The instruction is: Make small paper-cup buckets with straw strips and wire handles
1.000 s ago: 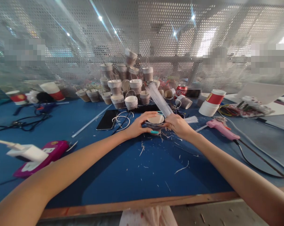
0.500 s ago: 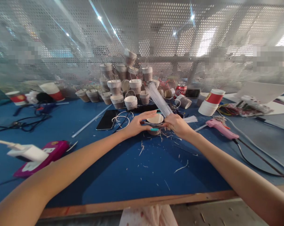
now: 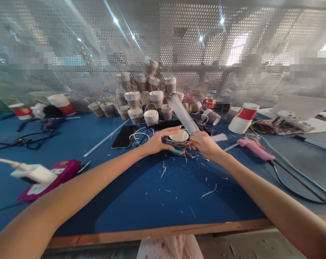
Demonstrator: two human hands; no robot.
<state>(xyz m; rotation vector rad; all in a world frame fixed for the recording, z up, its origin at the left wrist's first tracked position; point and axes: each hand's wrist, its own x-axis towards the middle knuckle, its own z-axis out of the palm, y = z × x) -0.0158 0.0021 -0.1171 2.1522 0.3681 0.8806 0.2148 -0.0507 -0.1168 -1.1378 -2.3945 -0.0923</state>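
Note:
Between my hands a small paper cup sits upright on the blue table, its pale opening facing up and a greyish wrap around its side. My left hand curves around the cup's left side, thumb in front and fingers behind, closed on it. My right hand pinches the cup's right edge; its fingertips are partly hidden. A bundle of clear thin sticks slants up and away behind my right hand. Whether that hand touches the bundle I cannot tell. White fibre scraps lie in front of the cup.
Behind stand several stacked little buckets with wire handles. On the right are a pink glue gun with its cable and stacked paper cups. A phone and a magenta power strip lie left. A perforated screen rises behind.
Both hands stay on the cup with almost the same grip. The left thumb has shifted slightly down the cup's front. The whole view has moved a little.

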